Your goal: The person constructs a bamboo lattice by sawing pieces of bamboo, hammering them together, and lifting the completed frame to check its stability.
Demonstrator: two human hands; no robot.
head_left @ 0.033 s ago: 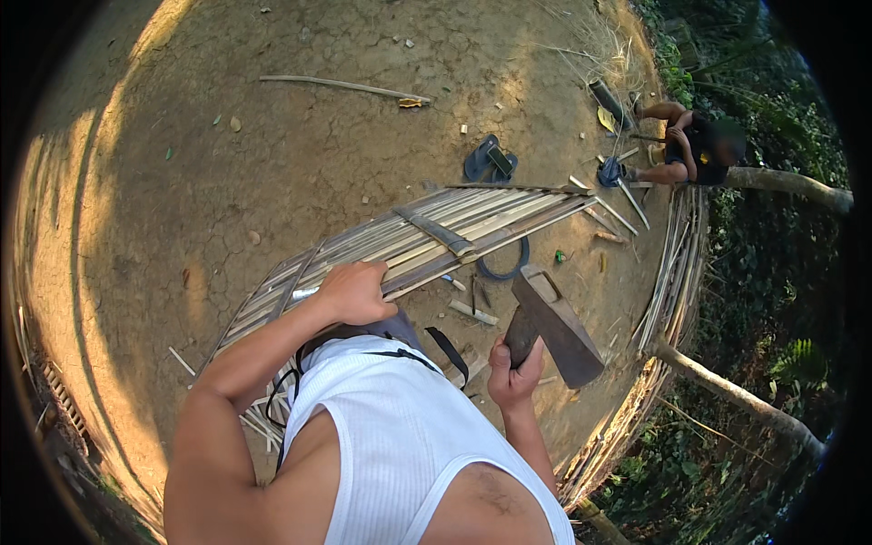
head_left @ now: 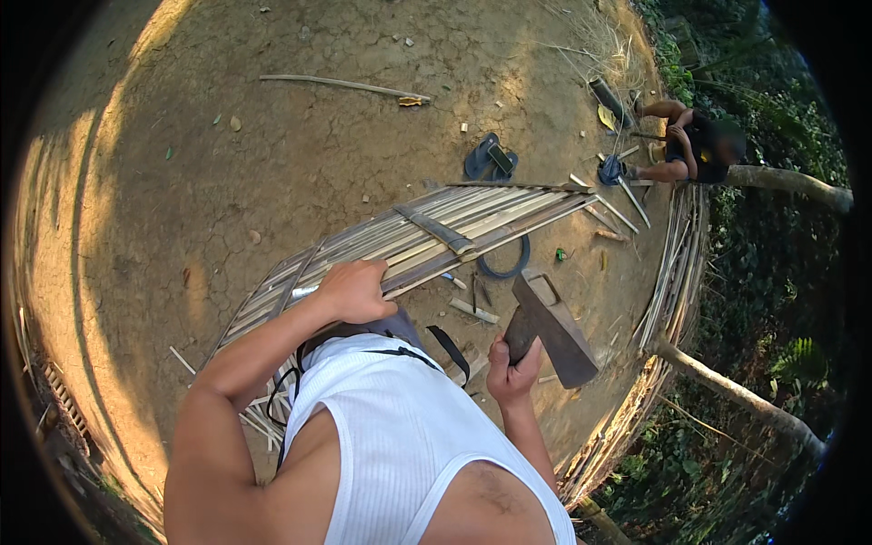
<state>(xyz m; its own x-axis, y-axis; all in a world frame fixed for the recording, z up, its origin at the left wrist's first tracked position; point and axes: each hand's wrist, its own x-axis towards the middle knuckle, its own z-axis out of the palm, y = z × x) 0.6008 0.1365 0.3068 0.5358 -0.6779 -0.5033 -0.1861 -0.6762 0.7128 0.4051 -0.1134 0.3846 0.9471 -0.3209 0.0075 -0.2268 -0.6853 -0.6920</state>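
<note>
A long panel of split bamboo slats (head_left: 363,247) slants across the ground in front of me, bound by cross strips. My left hand (head_left: 350,292) is closed over its near edge, fingers curled and partly hidden. A wider bamboo strip (head_left: 436,231) lies crosswise on the slats. To the right, my right hand (head_left: 513,371) grips the dark handle of a hoe-like tool (head_left: 556,331). Its broad iron blade points down to the right, and a loop-shaped opening shows at its upper end. The blade is held up, apart from the panel.
Dark sandals (head_left: 490,159) with a phone on them lie beyond the panel. A coiled dark hose (head_left: 504,271), bamboo offcuts (head_left: 474,312) and a stick (head_left: 345,85) lie on cracked earth. A person (head_left: 686,145) sits at far right, before a pole fence (head_left: 672,272).
The tool's blade has tilted very slightly leftward in my right hand. My left hand and the panel look the same.
</note>
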